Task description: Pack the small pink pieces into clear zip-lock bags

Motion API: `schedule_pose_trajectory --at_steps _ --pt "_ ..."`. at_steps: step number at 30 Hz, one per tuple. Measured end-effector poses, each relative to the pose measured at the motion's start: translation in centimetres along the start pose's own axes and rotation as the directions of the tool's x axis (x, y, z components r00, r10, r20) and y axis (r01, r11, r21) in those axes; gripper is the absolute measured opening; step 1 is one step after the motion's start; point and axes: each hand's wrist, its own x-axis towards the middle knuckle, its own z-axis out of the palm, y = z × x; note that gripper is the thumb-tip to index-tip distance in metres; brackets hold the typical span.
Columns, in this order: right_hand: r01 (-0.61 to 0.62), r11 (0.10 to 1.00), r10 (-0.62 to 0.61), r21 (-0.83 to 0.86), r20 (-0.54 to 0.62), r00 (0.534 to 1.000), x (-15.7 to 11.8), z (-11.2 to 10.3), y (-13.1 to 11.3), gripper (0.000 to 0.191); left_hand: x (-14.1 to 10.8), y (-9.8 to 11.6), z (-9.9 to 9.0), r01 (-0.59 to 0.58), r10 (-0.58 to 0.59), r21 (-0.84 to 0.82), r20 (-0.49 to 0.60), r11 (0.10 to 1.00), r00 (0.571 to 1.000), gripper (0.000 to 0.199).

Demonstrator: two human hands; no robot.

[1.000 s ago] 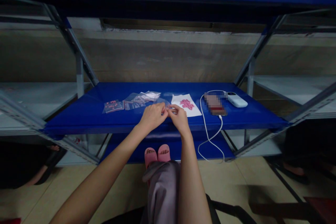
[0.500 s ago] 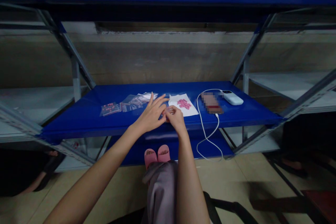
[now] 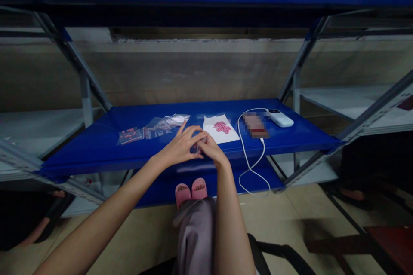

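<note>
A small clear plastic bag is between my hands, above the front edge of the blue shelf. My left hand pinches it from the left, its index finger raised. From the right, my right hand has its fingers closed at the bag's upper side, and the fingertips of both hands meet there. Most of the bag is hidden by fingers. Just beyond my right hand, a pile of small pink pellets lies on a white paper sheet.
On the blue shelf, a clear bag with pink pellets lies left of several overlapping clear bags. At right are a blurred-out phone, a white power bank and a white cable hanging over the edge. Metal posts flank the shelf.
My hands have turned so that the clear bag shows more between them, and my left fingers have curled in toward the right hand. The whole view has shifted slightly.
</note>
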Motion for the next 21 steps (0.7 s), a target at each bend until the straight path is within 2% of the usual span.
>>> schedule_pose_trajectory --at_steps 5,10,21 --pt "0.021 1.000 -0.021 -0.020 -0.017 1.000 -0.1 0.2 -0.1 0.022 0.3 0.5 -0.3 0.012 -0.008 -0.114 0.042 0.993 0.999 0.052" --pt "-0.013 0.999 0.015 0.048 -0.046 0.999 0.3 0.3 0.1 0.025 0.3 0.5 -0.4 -0.006 0.006 -0.054 0.000 0.998 1.000 0.049" --pt "-0.064 0.986 0.071 0.156 -0.040 0.997 0.0 0.2 -0.1 0.026 0.4 -0.5 -0.5 0.001 -0.001 -0.055 0.003 0.998 1.000 0.044"
